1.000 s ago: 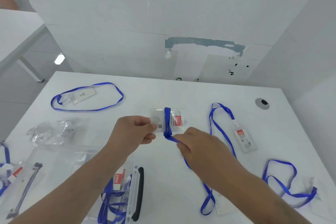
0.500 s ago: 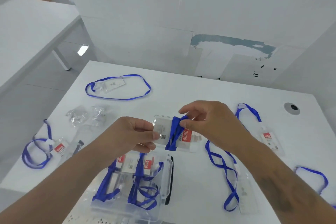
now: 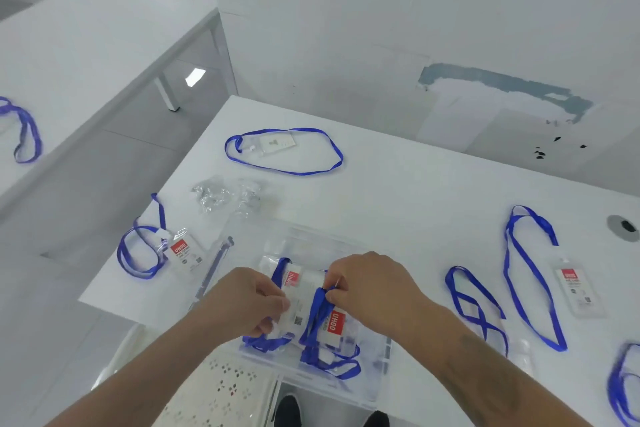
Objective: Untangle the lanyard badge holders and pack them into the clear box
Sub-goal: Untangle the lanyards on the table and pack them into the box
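A clear badge holder (image 3: 333,322) with a red label, its blue strap wound round it, hangs just above the clear box (image 3: 313,237) at the table's near edge. My left hand (image 3: 244,305) grips its left end. My right hand (image 3: 369,282) pinches the wound blue strap at its top. Inside the box lie other wrapped badge holders (image 3: 292,279) with blue straps. Loose lanyards rest on the table: one at the far left (image 3: 284,151), one at the left edge (image 3: 156,250), two to the right (image 3: 476,308) (image 3: 533,274).
Crumpled clear wrappers (image 3: 228,196) lie behind the box. The box lid (image 3: 214,263) sits to its left. A cable hole (image 3: 623,227) is at the right. Another white table (image 3: 86,45) with a lanyard stands to the left. Below the table edge are a patterned surface and shoes.
Both hands have carried the wrapped badge holder from mid-table down over the clear box. The view has swung down and left.
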{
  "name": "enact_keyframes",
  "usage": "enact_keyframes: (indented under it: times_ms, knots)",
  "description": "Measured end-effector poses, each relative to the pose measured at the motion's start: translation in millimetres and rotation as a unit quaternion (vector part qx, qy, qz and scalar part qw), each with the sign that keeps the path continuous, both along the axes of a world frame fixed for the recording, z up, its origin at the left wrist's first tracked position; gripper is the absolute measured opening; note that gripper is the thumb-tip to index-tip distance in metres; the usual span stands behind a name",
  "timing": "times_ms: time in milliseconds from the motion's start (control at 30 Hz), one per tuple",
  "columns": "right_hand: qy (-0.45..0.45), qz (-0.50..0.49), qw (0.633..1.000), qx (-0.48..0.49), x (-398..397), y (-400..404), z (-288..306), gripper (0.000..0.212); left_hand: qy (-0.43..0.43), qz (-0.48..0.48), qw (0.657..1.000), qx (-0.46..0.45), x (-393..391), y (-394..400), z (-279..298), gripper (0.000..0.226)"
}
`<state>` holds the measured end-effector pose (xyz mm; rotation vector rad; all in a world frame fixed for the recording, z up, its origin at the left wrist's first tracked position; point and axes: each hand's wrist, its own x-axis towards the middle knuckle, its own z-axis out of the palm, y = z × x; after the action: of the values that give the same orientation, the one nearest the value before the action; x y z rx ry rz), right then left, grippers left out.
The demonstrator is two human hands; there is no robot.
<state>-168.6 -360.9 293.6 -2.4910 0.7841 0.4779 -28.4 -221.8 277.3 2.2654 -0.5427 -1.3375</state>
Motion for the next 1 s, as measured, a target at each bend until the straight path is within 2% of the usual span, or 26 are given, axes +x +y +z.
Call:
enact_keyframes:
  times_ms: [133,267,400,500,567,733,867,1000]
  knots:
    - [0.053,0.015,0.998,-0.004,3,8,-15,0.02,-0.03,-0.05,0.998,0.034,-1,0,-24,0.019]
    - [0.095,0.055,0.993,-0.037,4,15,-31,0.02,-0.07,-0.1,0.99,0.076,-6,-5,-44,0.02]
    - [0.158,0.11,0.978,-0.083,5,27,-39,0.008,-0.163,-0.173,0.965,0.11,-17,-9,-53,0.023]
    - [0.135,0.105,0.982,-0.083,3,27,-28,0.01,-0.204,-0.176,0.958,0.096,-16,-16,-46,0.031]
    - [0.085,0.076,0.991,-0.07,-3,20,-11,0.02,-0.216,-0.169,0.959,0.073,-15,-22,-36,0.035]
    - [-0.036,-0.057,0.997,-0.035,-44,-14,38,0.028,-0.224,-0.136,0.964,-0.039,-27,-44,1,0.017]
    - [-0.075,-0.161,0.983,-0.039,-93,-50,51,0.021,-0.188,-0.12,0.966,-0.131,-56,-73,32,0.012]
    - [-0.085,-0.232,0.968,-0.045,-141,-80,56,0.016,-0.174,-0.134,0.959,-0.181,-91,-108,44,0.011]
